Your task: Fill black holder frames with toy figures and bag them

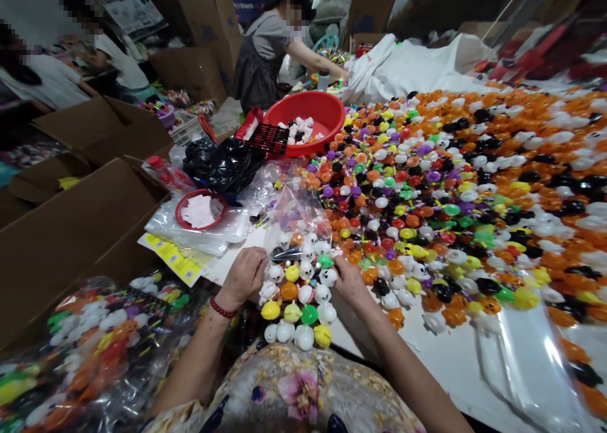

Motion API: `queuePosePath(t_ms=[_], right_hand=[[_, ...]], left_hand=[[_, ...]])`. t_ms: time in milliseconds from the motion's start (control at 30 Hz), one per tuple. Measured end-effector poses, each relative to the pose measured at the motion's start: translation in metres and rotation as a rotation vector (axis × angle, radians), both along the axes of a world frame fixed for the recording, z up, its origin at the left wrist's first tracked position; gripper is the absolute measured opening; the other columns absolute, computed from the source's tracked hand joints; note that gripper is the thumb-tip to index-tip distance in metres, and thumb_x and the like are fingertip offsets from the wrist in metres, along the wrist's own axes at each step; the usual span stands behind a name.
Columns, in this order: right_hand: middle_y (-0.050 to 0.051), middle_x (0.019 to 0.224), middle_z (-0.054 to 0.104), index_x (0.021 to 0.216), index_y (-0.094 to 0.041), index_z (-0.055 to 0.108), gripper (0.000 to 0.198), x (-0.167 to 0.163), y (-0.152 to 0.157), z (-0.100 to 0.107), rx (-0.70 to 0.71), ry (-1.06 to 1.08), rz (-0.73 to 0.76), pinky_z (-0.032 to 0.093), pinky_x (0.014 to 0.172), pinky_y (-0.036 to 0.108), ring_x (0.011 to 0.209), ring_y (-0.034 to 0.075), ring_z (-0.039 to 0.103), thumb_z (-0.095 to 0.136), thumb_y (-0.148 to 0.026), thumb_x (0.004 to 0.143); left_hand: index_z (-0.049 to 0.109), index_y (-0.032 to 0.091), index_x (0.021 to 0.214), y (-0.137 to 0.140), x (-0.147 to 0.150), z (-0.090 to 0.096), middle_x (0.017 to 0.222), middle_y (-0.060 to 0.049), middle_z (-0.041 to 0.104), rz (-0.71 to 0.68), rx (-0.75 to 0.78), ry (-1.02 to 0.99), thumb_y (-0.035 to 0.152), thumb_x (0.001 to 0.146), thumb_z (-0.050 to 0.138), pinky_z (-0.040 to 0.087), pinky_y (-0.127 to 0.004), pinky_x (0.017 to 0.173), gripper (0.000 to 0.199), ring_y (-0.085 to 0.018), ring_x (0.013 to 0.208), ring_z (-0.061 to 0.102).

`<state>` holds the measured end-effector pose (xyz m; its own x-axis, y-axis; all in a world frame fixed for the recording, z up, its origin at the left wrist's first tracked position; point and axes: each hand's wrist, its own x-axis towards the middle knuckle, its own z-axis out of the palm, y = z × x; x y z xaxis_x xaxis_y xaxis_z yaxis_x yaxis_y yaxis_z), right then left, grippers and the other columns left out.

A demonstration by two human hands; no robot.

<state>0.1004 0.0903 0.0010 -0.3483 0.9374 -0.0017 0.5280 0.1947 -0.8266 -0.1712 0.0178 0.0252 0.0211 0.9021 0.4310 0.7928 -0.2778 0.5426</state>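
A clear plastic bag [298,221] hangs between my two hands at the table's front edge, in front of my body. Small round plastic toys fill its lower part: white skulls, yellow, orange and green pieces, with a black one near the top. My left hand [244,274], with a red bead bracelet on its wrist, is closed on the bag's left side. At the opposite side, my right hand [349,281] grips the bag with curled fingers; some fingertips are hidden behind it. Loose toys [408,231] of the same kinds lie just beyond my right hand.
A red basin [334,120] with white pieces stands ahead. To the left are a black plastic bag [225,161], a small red basket [219,219] with paper slips, and cardboard boxes [80,250]. Flat clear bags [526,351] lie right. A co-worker [265,47] reaches across the table behind.
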Motion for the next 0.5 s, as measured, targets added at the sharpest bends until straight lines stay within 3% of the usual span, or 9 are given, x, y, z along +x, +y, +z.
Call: queuePosePath(t_ms=[133,300,500], right_hand=[[0.003,0.072,0.065,0.077,-0.022,0.06,0.009,-0.002,-0.004,-0.002,-0.011,0.003,0.003,0.041,0.064,0.027,0.067,0.018,0.055,0.051,-0.024,0.076],[0.004,0.082,0.07,0.093,-0.021,0.065,0.023,-0.019,0.002,-0.003,-0.095,0.131,-0.099,0.047,0.068,0.029,0.075,0.021,0.061,0.055,-0.025,0.073],[0.004,0.098,0.074,0.106,-0.023,0.069,0.035,-0.028,0.016,-0.007,-0.114,0.268,-0.137,0.051,0.084,0.034,0.096,0.024,0.065,0.053,-0.027,0.075]], left_hand=[[0.056,0.022,0.096,-0.01,0.001,-0.021,0.094,-0.008,0.064,0.021,-0.026,-0.168,0.033,0.09,0.049,0.054,-0.036,0.085,0.014,-0.021,0.093,0.062],[0.047,0.021,0.112,-0.007,0.016,-0.051,0.115,-0.011,0.056,0.208,-0.058,-0.612,0.038,0.083,0.056,0.056,-0.032,0.081,0.034,-0.021,0.105,0.06],[0.046,0.021,0.107,0.001,0.024,-0.073,0.106,-0.006,0.053,0.501,-0.176,-0.83,0.031,0.064,0.07,0.054,-0.027,0.073,0.05,-0.015,0.088,0.059]])
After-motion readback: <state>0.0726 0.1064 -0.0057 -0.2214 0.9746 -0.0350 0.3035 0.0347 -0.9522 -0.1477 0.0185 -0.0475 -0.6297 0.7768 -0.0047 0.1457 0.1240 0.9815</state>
